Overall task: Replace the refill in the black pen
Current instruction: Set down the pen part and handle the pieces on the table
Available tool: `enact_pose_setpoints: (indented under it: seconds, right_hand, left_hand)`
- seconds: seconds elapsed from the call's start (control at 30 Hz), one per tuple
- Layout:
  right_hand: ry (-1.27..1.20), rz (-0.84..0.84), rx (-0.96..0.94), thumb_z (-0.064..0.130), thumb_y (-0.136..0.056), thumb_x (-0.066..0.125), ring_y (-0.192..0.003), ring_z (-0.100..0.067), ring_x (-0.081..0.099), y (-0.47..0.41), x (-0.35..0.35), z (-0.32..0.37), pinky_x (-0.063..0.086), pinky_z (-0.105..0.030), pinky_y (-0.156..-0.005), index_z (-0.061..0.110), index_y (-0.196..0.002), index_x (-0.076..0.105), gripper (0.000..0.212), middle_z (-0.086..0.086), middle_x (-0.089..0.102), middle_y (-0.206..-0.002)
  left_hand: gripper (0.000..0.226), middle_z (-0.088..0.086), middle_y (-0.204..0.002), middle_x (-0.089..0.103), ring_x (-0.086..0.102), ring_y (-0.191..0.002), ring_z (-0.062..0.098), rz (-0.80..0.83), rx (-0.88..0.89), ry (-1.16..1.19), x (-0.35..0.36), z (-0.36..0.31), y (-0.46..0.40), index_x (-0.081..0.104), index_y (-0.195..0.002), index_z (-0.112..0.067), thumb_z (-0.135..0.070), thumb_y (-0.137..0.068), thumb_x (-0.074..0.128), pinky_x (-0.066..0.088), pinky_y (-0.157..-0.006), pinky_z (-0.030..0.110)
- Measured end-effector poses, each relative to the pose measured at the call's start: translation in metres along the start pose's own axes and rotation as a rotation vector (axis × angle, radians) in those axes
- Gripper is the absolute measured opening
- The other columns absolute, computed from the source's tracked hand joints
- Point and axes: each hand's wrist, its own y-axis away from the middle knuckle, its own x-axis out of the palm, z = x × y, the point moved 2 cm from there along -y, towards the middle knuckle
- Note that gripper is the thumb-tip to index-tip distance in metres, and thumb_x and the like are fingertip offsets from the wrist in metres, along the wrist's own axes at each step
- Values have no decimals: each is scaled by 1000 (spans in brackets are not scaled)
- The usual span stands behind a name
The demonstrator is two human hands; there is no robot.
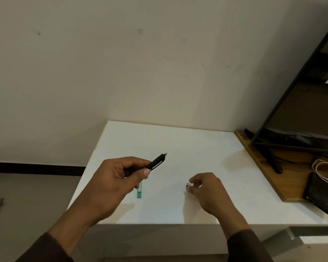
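One grip [119, 176] around black pen [157, 162].

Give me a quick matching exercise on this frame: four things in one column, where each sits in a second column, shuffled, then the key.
Things
1. black pen
2. green refill pack
3. phone
4. white cable

Places
A. on the wooden shelf, at its near end
B. flat on the white table, partly under the left hand
C. gripped in the left hand, clicker end pointing away
D. coiled on the wooden shelf, beyond the phone

Pairs: 1-C, 2-B, 3-A, 4-D
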Motion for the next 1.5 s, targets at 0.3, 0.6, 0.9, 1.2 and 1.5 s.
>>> enact_pose_setpoints:
  seconds: [0.3,0.6,0.9,1.2,1.5]
  right_hand:
    - [29,-83,-29,9,-98,62,-85,-16,65,-1,9,4,50,-24,-72,14,-93,72,13,1,72,-97]
    - [-1081,36,-283,19,-92,73,-90,-21,77,37,-34,84,61,-30,-69,14,-100,77,10,-6,81,-100]
    - [-1178,74,-261,20,-80,77,-92,-30,78,42,-31,87,64,-35,-70,9,-106,78,28,-14,81,-98]
    - [-1149,92,-277,10,-86,77,-92,-31,78,42,-30,86,64,-35,-69,9,-98,81,13,-14,81,-97]
    - [-1125,105,-258,8,-86,77,-91,-30,78,41,-27,86,63,-36,-67,9,-92,83,8,-14,80,-94]
  left_hand:
    - [18,-10,-59,66,53,-53,4,-6,-1,19,-2,0,0,84,-101,-21,-10,-93,73,45,-53,17]
    - [20,-7,-64,68,53,-57,5,17,32,-2,1,-6,1,84,-99,-31,-16,-92,73,46,-56,20]
    - [19,-13,-64,70,59,-58,1,18,69,-30,2,-7,0,84,-101,-30,-17,-92,73,50,-59,15]
    - [19,-13,-62,69,58,-57,1,20,78,-34,1,-7,1,84,-103,-27,-15,-93,72,49,-59,13]
    - [20,-16,-61,68,59,-58,2,11,72,-41,1,-7,1,84,-103,-24,-11,-93,72,47,-58,11]
